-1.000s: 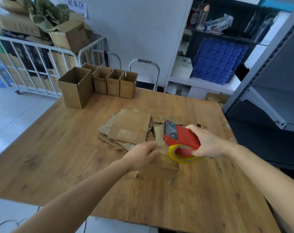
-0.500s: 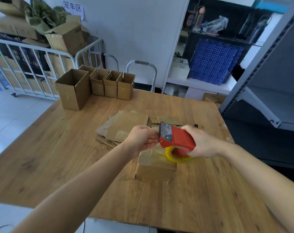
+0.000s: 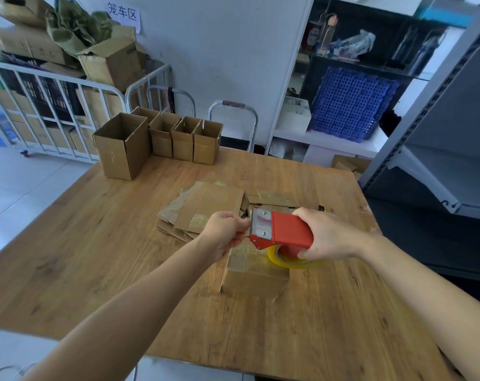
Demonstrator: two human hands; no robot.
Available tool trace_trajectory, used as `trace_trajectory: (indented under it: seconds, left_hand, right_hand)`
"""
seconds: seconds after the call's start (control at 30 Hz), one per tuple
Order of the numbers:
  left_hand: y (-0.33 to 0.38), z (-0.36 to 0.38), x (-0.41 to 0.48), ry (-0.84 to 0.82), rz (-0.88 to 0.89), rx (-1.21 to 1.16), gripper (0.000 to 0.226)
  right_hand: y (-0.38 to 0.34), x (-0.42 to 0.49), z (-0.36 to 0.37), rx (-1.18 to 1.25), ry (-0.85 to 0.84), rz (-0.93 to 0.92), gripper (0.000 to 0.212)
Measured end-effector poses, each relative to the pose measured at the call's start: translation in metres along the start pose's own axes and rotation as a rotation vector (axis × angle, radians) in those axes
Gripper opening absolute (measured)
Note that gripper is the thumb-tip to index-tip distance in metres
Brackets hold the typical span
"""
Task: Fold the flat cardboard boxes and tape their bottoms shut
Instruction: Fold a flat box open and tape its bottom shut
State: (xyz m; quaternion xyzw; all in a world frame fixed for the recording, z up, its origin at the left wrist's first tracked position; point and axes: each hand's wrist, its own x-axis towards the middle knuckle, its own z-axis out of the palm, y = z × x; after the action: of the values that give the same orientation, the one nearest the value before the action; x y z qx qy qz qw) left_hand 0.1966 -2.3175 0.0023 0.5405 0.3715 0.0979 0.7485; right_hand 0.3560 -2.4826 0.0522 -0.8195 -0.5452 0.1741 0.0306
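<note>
Two hands meet over the middle of the wooden table (image 3: 96, 257) in the head view, the only one there is. The right hand (image 3: 333, 236) wraps its fingers around the body of the red tape dispenser (image 3: 288, 232), thumb underneath near the yellow tape (image 3: 287, 262). It holds the toothed blade end pointing left so the other hand can reach it.

The left hand (image 3: 225, 232) has its fingertips bunched at that blade and appears to be pinching the tape's loose end (the clear film itself is too faint to confirm), probably to draw out a length.

Directly beneath them, nearer the person, sits the folded box (image 3: 256, 279), bottom side up with its flaps closed. Glossy strips already lie on it, so the seam seems partly taped.

Behind it lies the pile of flat cardboard boxes (image 3: 206, 210), within reach for the next turn. Finished boxes (image 3: 162, 138) stand open-topped at the far left corner, out of the working space.
</note>
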Motion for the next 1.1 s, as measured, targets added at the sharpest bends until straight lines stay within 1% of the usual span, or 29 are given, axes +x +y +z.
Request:
trace_trajectory:
  seconds: [0.23,0.37,0.57,0.63,0.8,0.93,1.1]
  left_hand:
    - [0.004,-0.025,0.004,0.015,-0.012,-0.002,0.019]
    - [0.007,-0.044,0.003,0.042,0.035,0.081,0.015]
    - [-0.012,-0.041,0.008,0.074,-0.013,-0.023,0.023]
    - [-0.020,-0.040,0.013,0.082,-0.033,-0.045,0.021]
    - [-0.043,-0.043,0.019,0.092,-0.131,-0.093,0.018]
    - [-0.053,-0.042,0.027,0.089,-0.168,-0.104,0.012]
    - [-0.060,-0.037,0.037,0.062,-0.161,-0.115,0.012]
  right_hand:
    - [-0.004,0.001,0.003,0.045,0.013,0.013,0.078]
    - [-0.012,0.006,0.001,0.036,0.012,0.007,0.077]
    - [-0.016,0.011,-0.002,0.065,-0.006,0.005,0.073]
    - [-0.017,0.015,-0.007,0.072,-0.037,-0.003,0.065]
    - [-0.030,0.033,-0.017,-0.042,-0.169,-0.048,0.047]
    - [-0.040,0.044,-0.026,-0.118,-0.259,-0.010,0.043]
    - [-0.047,0.050,-0.033,-0.170,-0.316,0.050,0.038]
